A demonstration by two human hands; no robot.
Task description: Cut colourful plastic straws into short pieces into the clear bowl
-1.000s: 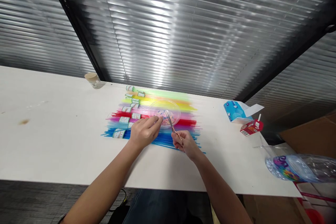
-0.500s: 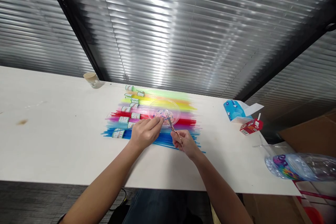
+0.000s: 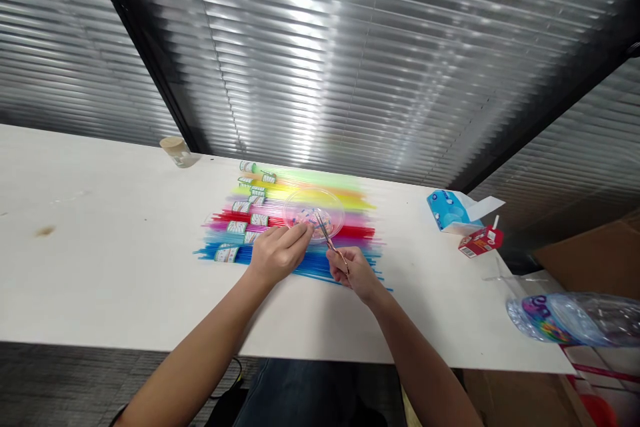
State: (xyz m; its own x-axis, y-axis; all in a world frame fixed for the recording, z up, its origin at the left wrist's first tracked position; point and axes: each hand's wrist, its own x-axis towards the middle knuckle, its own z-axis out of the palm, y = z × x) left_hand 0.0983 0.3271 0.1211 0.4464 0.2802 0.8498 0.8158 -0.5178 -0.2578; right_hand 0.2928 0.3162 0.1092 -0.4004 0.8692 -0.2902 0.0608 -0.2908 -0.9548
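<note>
My right hand (image 3: 349, 268) is closed round the handles of a pair of scissors (image 3: 327, 237), whose blades point up and away over a clear round bowl (image 3: 342, 213). Small pink and blue cut pieces (image 3: 320, 217) lie in the bowl. Beside the blades, my left hand (image 3: 281, 250) is closed in a pinch at the bowl's near edge. A thin blue straw seems to be between its fingertips, mostly hidden. Under the bowl and hands lie bundles of thin plastic straws, among them blue ones (image 3: 320, 267), red ones (image 3: 357, 233) and yellow ones (image 3: 350, 199), banded with paper labels.
A lidded cup (image 3: 177, 151) stands at the table's back left. To the right are a blue tissue box (image 3: 447, 210), a small red carton (image 3: 480, 241) and a large clear plastic bottle (image 3: 575, 319) lying down. Window blinds (image 3: 320, 80) rise behind the white table (image 3: 125, 267).
The blue straw that stuck out past both sides of my left hand hardly shows now. Both hands and the scissors stay almost in place; the view shifts slightly.
</note>
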